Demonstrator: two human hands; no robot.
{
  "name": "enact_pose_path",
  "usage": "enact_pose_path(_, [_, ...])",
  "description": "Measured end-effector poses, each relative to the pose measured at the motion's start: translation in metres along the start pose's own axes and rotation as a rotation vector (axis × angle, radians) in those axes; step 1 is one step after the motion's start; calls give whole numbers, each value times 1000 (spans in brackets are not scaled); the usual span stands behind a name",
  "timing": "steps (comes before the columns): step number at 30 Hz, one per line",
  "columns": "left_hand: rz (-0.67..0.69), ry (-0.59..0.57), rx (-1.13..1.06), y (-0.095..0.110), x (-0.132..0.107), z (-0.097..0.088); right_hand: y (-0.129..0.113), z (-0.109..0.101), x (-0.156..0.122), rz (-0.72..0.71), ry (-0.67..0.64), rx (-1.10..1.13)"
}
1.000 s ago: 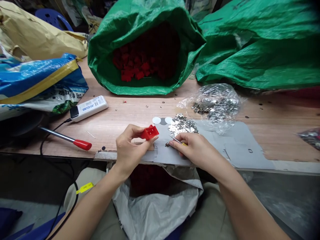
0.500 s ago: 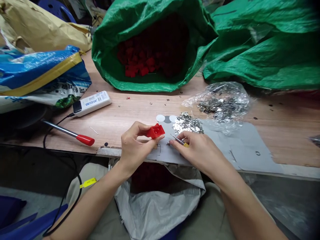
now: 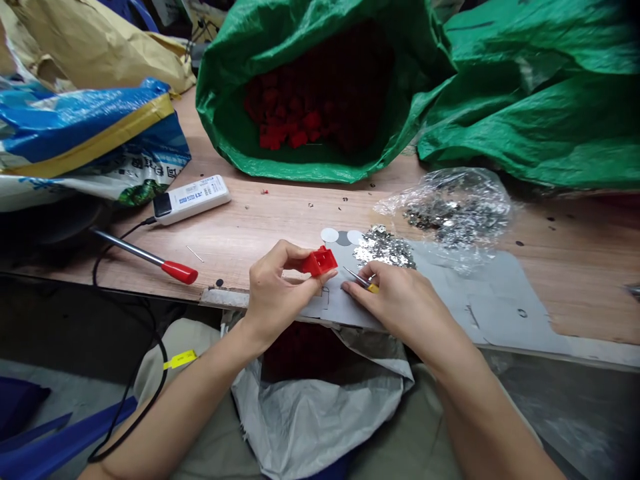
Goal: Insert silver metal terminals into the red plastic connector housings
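My left hand (image 3: pixel 274 293) pinches a small red plastic part (image 3: pixel 320 261) between thumb and fingers, just above the table's front edge. My right hand (image 3: pixel 395 299) is closed on a thin metal tool with a yellow handle (image 3: pixel 361 280), its tip pointing left toward the red part and stopping a little short of it. Both hands hover over a grey sheet (image 3: pixel 480 300) on the wooden table. A heap of small shiny metal pieces (image 3: pixel 384 248) lies just behind my right hand.
An open green sack (image 3: pixel 240 133) of red parts stands at the back, another green sack (image 3: pixel 540 100) to its right. A clear bag of metal pieces (image 3: pixel 453 210), a white device (image 3: pixel 193 198), a red-handled screwdriver (image 3: pixel 150 257) and a blue bag (image 3: pixel 85 153) lie around. A grey sack (image 3: pixel 320 407) sits below.
Both hands have drifted slightly right and up in the picture as the view shifted. The tool tip has come closer to the red part.
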State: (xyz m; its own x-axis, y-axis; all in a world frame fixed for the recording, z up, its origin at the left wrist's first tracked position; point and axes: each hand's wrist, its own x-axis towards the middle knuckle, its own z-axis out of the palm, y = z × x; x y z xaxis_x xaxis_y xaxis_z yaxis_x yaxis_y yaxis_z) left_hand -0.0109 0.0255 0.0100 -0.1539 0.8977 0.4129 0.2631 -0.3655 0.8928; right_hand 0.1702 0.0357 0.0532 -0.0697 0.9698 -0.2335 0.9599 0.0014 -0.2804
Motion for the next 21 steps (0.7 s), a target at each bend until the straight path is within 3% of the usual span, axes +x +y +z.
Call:
enact_pose_path(7, [38, -4, 13, 0, 1, 0, 18, -3, 0, -33, -129, 337])
enact_pose_path(12, [103, -41, 36, -2, 0, 2, 20, 2, -1, -67, -7, 330])
enact_pose_path(16, [123, -78, 49, -2, -2, 4, 23, 1, 2, -58, -31, 542])
enact_pose_path(21, [285, -154, 145, -2, -2, 5, 23, -2, 5, -27, -24, 783])
